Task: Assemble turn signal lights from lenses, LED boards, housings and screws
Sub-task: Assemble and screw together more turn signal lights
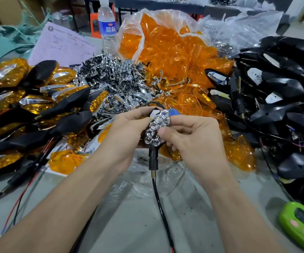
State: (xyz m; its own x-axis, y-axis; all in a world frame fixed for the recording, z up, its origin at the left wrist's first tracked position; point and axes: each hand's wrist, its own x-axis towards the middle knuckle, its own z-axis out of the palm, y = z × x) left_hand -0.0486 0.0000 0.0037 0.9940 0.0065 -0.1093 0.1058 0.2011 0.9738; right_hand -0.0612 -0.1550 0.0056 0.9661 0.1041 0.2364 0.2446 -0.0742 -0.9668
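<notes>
One left hand point(127, 132), one right hand point(193, 136), one held turn signal light point(155, 129), one water bottle point(107, 28), one green device point(301, 227)

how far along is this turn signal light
Done: finished amber-lensed black lights heaped at left. In hand: left hand holds a black plastic housing; right hand pinches a chrome honeycomb reflector onto its white LED board. Left: an orange plastic lens from the clear bag, then the black housings piled right.
</notes>
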